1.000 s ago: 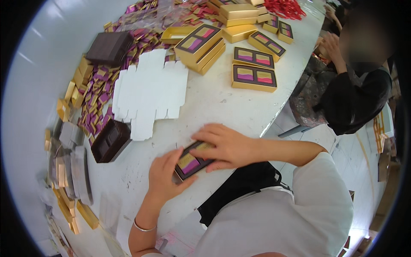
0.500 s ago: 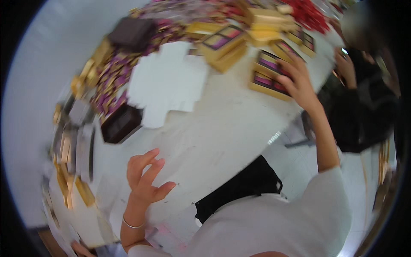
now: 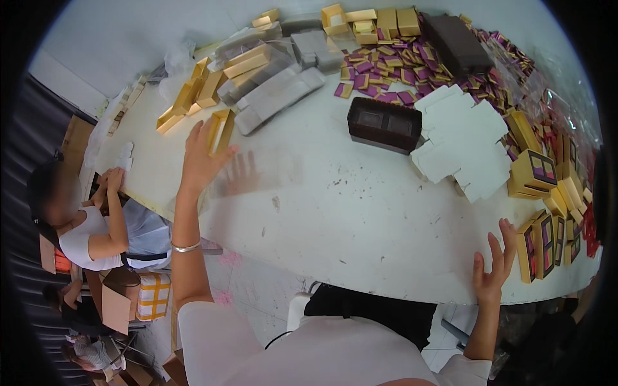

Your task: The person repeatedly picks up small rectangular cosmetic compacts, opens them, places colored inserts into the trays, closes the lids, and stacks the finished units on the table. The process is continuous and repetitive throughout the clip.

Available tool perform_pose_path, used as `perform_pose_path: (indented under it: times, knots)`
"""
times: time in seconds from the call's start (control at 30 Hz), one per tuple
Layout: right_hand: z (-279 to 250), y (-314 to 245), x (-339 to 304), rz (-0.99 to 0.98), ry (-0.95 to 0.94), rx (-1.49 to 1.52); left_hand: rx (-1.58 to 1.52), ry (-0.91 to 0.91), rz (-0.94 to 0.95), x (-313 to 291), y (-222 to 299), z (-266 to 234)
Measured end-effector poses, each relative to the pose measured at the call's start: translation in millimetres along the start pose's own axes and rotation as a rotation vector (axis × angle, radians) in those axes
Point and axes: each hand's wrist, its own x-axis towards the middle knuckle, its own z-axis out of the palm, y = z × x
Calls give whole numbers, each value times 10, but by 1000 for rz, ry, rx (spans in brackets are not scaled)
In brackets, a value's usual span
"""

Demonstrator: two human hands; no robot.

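Observation:
My left hand [image 3: 201, 159] is stretched over the left part of the table, fingers and thumb apart. It is at the near end of a small open gold box [image 3: 223, 128]; whether it touches the box I cannot tell. More gold boxes [image 3: 187, 96] lie just beyond. My right hand [image 3: 494, 265] is raised near the table's front edge, fingers apart and holding nothing. Right of it stand gold boxes with dark-framed windows [image 3: 544, 248], showing purple and red pieces inside.
A dark brown plastic tray [image 3: 385, 125] sits beside a stack of white card blanks [image 3: 460, 141]. Behind lie a heap of purple-and-gold wrapped pieces [image 3: 393, 67] and a dark brown stack [image 3: 457, 45]. Grey trays [image 3: 280, 96] stand at back left. A person [image 3: 96, 225] works at the far left.
The view has swung left. My right hand has come away from the windowed gold boxes, which it was touching. My left hand has reached out to the small open gold box.

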Motion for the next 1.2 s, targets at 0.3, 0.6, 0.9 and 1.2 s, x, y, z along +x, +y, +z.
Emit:
perform_pose_path:
  times: [0.3, 0.6, 0.9, 1.2]
  knots:
    - [8, 34, -64, 180, -1, 111, 95, -15, -307, 198, -563, 76]
    - [242, -228, 1248, -142, 9, 311, -557, -403, 813, -420, 1931, 281]
    - [1099, -270, 1889, -284, -165, 60, -320, -309, 1030, -624, 2549, 818]
    - [1165, -168, 1854, -244, 97, 335, -663, -483, 983, -661, 2495, 1104]
